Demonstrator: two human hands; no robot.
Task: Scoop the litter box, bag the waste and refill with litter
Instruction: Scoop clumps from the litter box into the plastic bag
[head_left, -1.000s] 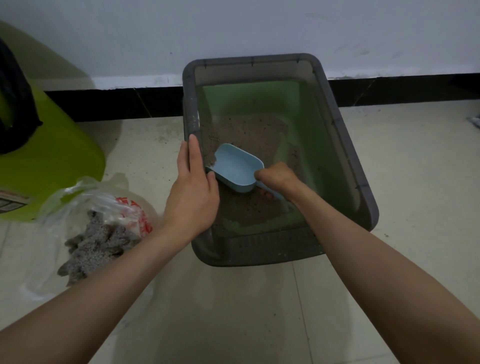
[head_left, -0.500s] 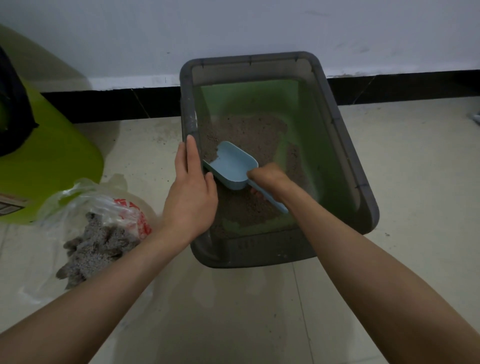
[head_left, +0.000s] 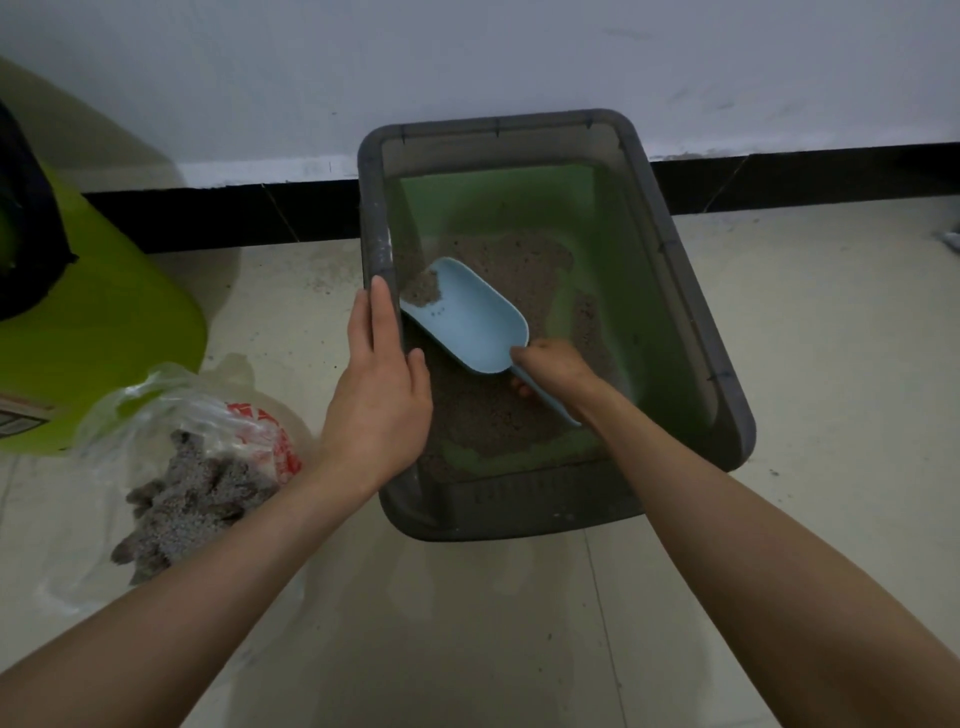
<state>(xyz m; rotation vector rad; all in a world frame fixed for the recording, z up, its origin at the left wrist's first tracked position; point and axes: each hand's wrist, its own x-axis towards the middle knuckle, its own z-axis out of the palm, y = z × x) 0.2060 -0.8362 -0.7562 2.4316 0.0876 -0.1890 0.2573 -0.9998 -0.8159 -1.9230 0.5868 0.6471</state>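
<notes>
A grey litter box (head_left: 691, 291) with a green floor stands on the tiles against the wall. Brownish litter (head_left: 488, 410) covers part of its floor. My right hand (head_left: 556, 371) grips the handle of a light blue scoop (head_left: 472, 322), whose mouth lies by the left wall with a small heap of litter in it. My left hand (head_left: 376, 395) holds the box's left rim, fingers straight along the outside and thumb inside. A clear plastic bag (head_left: 208, 467) with grey litter clumps lies on the floor to the left.
A lime-green bin (head_left: 98, 332) with a black liner stands at the far left. A black skirting strip (head_left: 249, 213) runs along the white wall behind the box. Pale floor tiles (head_left: 805, 364) surround the box.
The scoop has slid left toward the box's left wall and now carries a little litter at its mouth. My left hand has stayed on the rim.
</notes>
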